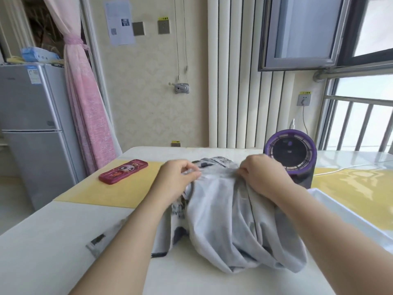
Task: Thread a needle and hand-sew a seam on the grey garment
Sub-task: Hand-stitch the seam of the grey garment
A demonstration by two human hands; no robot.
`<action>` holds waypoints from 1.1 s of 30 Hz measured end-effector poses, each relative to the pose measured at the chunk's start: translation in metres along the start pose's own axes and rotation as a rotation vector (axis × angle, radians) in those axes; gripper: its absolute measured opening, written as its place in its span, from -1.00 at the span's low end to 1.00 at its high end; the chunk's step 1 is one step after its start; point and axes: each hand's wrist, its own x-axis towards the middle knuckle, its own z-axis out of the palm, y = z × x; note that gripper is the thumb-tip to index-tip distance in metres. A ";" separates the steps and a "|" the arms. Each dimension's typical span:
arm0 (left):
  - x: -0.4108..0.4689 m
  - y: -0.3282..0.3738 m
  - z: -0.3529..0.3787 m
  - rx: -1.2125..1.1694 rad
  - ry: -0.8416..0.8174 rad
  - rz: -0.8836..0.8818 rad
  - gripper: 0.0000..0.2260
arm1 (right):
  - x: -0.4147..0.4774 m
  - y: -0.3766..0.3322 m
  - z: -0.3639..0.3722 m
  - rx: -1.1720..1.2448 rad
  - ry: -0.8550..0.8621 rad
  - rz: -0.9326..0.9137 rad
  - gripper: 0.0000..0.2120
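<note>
The grey garment [225, 218] lies bunched in folds on the white table [53, 241] in front of me, with a dark printed side showing at its left and far edges. My left hand [178, 179] pinches the cloth's far edge between thumb and fingers. My right hand [261, 173] grips the same edge a little to the right, fingers curled into the fabric. No needle or thread can be made out.
A red phone case [123, 171] lies on a yellow mat [119, 192] at the left. A purple round fan [291, 154] stands behind my right hand, its cable trailing right. A white tray edge [344, 211] lies at right. A fridge [32, 128] stands far left.
</note>
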 end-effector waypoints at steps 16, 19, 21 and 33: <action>-0.021 -0.022 0.007 -0.408 0.069 -0.147 -0.93 | 0.000 -0.063 -0.023 0.626 -0.165 -0.090 -0.93; -0.023 -0.019 0.005 -0.407 0.095 -0.118 -0.91 | 0.004 -0.059 -0.019 0.685 -0.144 -0.092 -0.88; -0.024 -0.015 0.004 -0.392 0.097 -0.077 -0.91 | 0.004 -0.057 -0.021 0.719 -0.134 -0.080 -0.89; -0.031 -0.005 -0.002 0.060 0.294 0.329 -0.93 | -0.002 -0.048 -0.033 0.802 -0.108 -0.011 -0.90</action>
